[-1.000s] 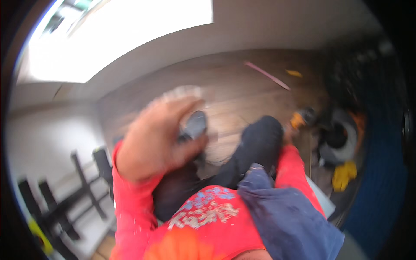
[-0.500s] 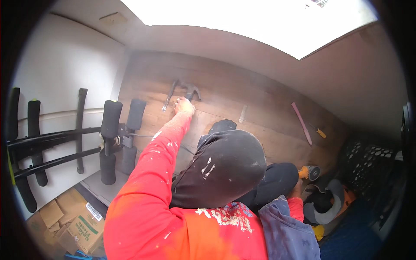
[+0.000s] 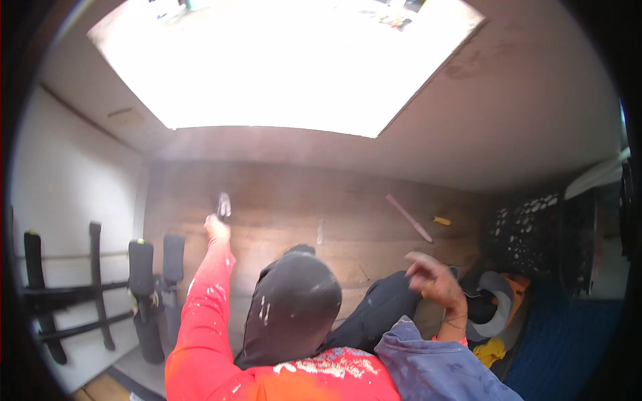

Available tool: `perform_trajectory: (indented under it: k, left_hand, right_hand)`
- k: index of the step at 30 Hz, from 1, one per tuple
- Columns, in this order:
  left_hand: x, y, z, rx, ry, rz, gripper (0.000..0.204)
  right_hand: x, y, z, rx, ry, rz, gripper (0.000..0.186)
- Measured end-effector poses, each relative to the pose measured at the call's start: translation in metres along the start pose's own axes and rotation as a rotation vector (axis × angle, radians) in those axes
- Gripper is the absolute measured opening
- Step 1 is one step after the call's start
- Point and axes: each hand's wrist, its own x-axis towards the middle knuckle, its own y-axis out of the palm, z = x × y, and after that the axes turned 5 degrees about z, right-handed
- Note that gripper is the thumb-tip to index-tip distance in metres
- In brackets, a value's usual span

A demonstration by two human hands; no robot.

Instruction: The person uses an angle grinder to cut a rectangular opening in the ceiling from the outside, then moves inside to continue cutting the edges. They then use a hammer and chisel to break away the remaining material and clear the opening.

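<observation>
Fingers (image 3: 213,220) of L hand (image 3: 217,230) curled rnd metal tool (image 3: 225,203), R hand (image 3: 441,286) part-spread, hold unclear.

A red long-sleeved top (image 3: 197,341), flecked white and mottled pale in front, is worn with white-smeared dark trousers (image 3: 294,307).

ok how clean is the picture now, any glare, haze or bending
Head view: the bright opening is blown out nearly white; haze softens the wooden floor; straight edges bow toward the picture's rim; the grey tool in the left hand looks indistinct; the right hand looks slightly blurred.
</observation>
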Motion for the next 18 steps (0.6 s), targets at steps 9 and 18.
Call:
perform_trajectory:
  k: [9,18]
  left_hand:
    - [0.040,0.043,0.020,0.112,0.039,0.087,0.019]
    - [-0.033,-0.080,-0.065,-0.323,0.355,-0.003,0.043]
  right_hand:
    - [-0.005,0.088,0.126,0.231,-0.309,0.461,0.034]
    - [-0.020,0.099,0.268,0.129,-0.819,0.474,0.027]
